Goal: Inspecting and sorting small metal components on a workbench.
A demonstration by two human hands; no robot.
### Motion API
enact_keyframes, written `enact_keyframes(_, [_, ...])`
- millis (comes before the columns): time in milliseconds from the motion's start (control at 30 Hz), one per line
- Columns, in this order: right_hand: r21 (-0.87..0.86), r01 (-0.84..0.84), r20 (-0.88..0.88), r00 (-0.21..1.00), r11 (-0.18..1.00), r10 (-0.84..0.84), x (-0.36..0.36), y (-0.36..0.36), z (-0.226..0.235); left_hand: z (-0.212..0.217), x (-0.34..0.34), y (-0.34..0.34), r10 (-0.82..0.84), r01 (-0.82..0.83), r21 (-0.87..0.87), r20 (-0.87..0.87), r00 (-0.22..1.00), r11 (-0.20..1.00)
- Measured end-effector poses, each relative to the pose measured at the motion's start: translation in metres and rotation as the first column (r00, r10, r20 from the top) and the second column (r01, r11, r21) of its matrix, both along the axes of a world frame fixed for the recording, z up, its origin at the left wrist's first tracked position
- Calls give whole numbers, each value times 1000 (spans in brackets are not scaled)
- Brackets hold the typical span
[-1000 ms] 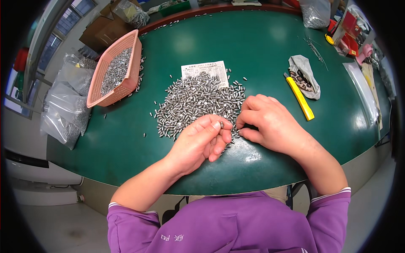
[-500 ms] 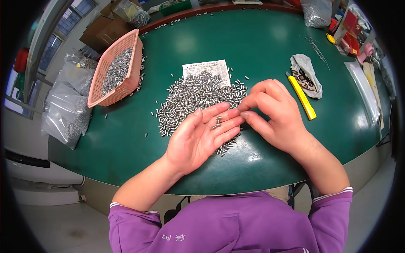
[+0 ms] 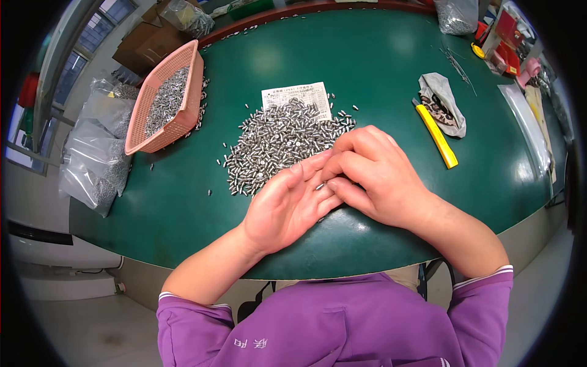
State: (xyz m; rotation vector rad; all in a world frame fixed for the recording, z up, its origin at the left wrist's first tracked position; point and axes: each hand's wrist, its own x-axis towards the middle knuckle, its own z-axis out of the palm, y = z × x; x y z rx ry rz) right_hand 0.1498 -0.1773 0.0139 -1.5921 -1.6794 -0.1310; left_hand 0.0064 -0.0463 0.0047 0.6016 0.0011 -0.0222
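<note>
A heap of small silver metal pins [image 3: 278,139] lies in the middle of the green worktop [image 3: 379,67], partly covering a printed paper slip [image 3: 296,95]. At its near edge the left hand [image 3: 287,205] rests palm up, fingers spread open, a few pins lying on them. The right hand [image 3: 373,177] sits palm down beside it, fingertips pinched together over those pins. A pink basket [image 3: 165,98] of pins stands to the left, a yellow utility knife [image 3: 438,132] to the right.
</note>
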Motion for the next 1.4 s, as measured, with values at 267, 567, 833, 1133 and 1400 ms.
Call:
enact_keyframes(267, [77, 84, 37, 996, 994, -87, 3, -2, 7, 0, -4, 0, 134, -97, 213, -166, 977, 972])
enact_keyframes(567, [38, 44, -126, 991, 998, -39, 0, 0, 3, -2, -3, -2, 235, -156, 351, -196, 952, 923])
enact_keyframes(833, [54, 43, -132, 991, 998, -36, 1, 1, 1, -1, -3, 0, 170, -98, 326, -201, 965, 940])
enact_keyframes(1133, [56, 72, 8, 997, 996, -73, 1, -1, 4, -2, -2, 6, 58, -54, 51, -77, 995, 997])
enact_keyframes(1400, [12, 31, 100, 995, 999, -32, 2, -3, 7, 0, -1, 1, -13, 14, 45, -21, 1000, 999])
